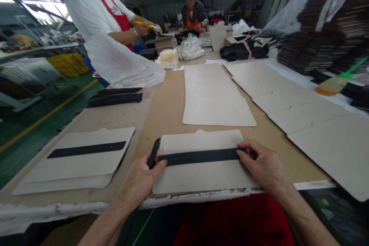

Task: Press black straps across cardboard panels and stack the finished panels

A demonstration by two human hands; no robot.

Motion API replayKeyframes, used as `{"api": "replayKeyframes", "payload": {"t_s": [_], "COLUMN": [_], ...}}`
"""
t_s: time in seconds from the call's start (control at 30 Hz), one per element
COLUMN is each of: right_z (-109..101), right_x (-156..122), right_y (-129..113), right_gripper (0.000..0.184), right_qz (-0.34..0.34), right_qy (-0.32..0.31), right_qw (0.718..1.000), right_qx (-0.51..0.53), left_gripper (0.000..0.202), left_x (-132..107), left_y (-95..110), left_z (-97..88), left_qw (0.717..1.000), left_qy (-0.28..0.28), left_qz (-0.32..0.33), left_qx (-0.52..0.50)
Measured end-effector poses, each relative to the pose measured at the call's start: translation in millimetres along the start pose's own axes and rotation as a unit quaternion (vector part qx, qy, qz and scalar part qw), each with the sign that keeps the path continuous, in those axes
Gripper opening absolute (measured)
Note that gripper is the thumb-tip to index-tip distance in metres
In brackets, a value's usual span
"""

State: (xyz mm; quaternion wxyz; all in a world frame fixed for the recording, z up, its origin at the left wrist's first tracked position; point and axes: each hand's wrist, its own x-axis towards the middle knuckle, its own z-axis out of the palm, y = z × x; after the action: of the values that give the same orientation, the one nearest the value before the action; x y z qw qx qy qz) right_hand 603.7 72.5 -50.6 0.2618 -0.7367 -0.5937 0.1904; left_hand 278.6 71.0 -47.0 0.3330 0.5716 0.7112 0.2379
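A black strip (pixel 201 156) lies lengthwise across a pale grey board (pixel 201 180) with rounded corners, directly in front of me. At the strip's left end, my left hand (pixel 145 171) presses with its thumb. Further black material (pixel 154 153), perhaps more strips, stands up in the same hand between thumb and fingers. The strip's right end is pinched between the thumb and fingers of my right hand (pixel 261 159). To the left, another black strip (pixel 86 149) rests on a stack of similar boards (pixel 83 173).
Beyond the board lie more pale boards (pixel 213 96), and an overlapping row of boards (pixel 317 123) runs along the right. A pile of black strips (pixel 115 98) sits at the far left. An orange-filled bottle (pixel 331 85) stands right. Two co-workers are across the table.
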Motion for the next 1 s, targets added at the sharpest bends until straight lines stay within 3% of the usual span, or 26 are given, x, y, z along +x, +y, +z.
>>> {"api": "replayKeyframes", "payload": {"t_s": [0.6, 0.77, 0.87, 1.0], "right_z": [4, 7, 9, 13], "right_x": [-1, -2, -1, 8], "right_y": [4, 7, 17, 40], "right_gripper": [0.032, 0.029, 0.030, 0.030], "right_qz": [-0.014, -0.070, -0.095, -0.103], "right_qy": [0.009, 0.037, 0.062, 0.031], "right_qw": [0.999, 0.995, 0.992, 0.990], "right_qx": [-0.031, -0.054, -0.061, -0.092], "left_gripper": [0.029, 0.028, 0.024, 0.016], "left_x": [3, -1, -14, -36], "left_y": [-3, 2, 5, 11], "left_z": [3.8, 3.6, -5.1, -21.7], "left_qw": [1.000, 1.000, 0.999, 0.992], "left_qy": [-0.027, -0.015, -0.015, -0.065], "left_qz": [-0.011, -0.017, 0.011, 0.093], "left_qx": [-0.005, -0.016, -0.034, -0.061]}}
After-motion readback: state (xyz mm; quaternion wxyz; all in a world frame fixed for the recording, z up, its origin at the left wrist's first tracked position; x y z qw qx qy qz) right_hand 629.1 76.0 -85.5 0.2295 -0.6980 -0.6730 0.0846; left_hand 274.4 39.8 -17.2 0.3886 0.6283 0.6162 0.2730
